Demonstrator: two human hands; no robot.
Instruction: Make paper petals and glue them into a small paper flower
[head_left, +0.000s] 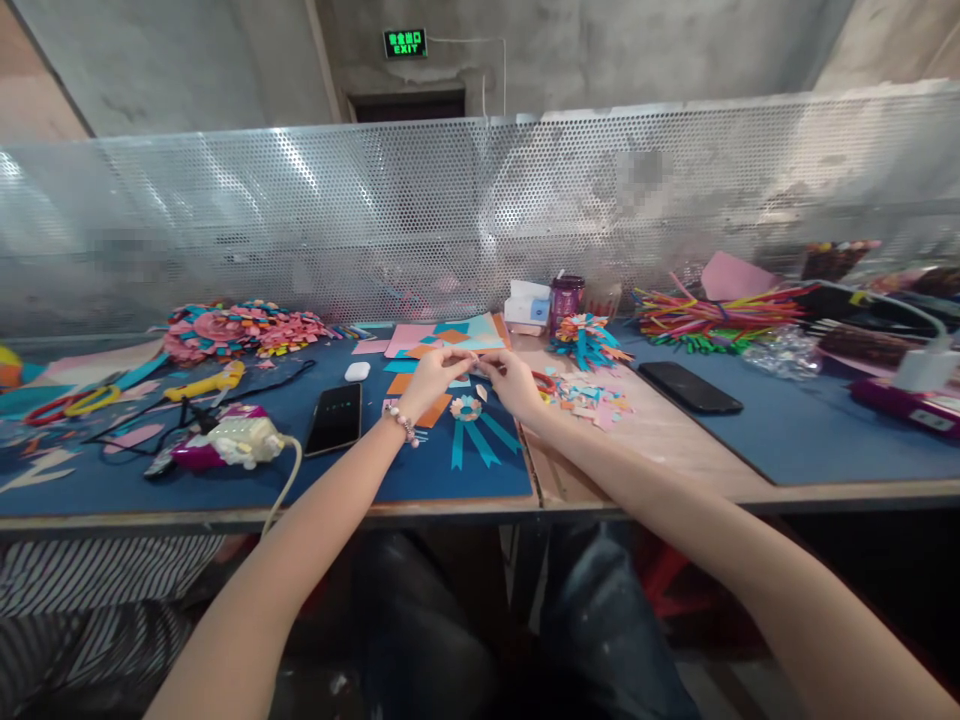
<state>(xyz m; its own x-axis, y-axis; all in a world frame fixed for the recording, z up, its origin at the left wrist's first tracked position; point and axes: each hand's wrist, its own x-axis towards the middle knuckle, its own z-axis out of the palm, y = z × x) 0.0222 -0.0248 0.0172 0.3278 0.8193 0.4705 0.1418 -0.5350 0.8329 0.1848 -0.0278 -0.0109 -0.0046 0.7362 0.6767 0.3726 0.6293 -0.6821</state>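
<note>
— Far left, what do you log?
— On my feed, the bench (656, 455) carries scissors (91, 401), red and yellow handles, one pair as far as I can tell; one heap of paper flowers (240, 330), blooms too crowded to count; one yellow glue gun (206, 382). The tools sit aside, I judge, for easy reach.
— Left of centre?
— Phone (334, 420), one, face up; white case (358, 372), one, just beyond it.
— Centre?
— Left hand (436, 380), one, beaded bracelet (409, 428) at the wrist. Paper rosette (466, 416), one, flat on the blue mat (442, 485), just on my side of the hands; three blue strips (457, 447) fan from it towards me, probably spread so they do not overlap. Right hand (514, 385), one.
— State of each grip?
— Both narrow, fingertips brought close; I cannot tell whether either holds a piece. Such a pinch would suit something tiny.
— Right side?
— Orange-and-blue paper bunch (589, 345), one; scraps (596, 400), uncounted, loosely gathered; black phone (690, 387), one; bundle of coloured stems (712, 312), one, apparently kept together for picking.
</note>
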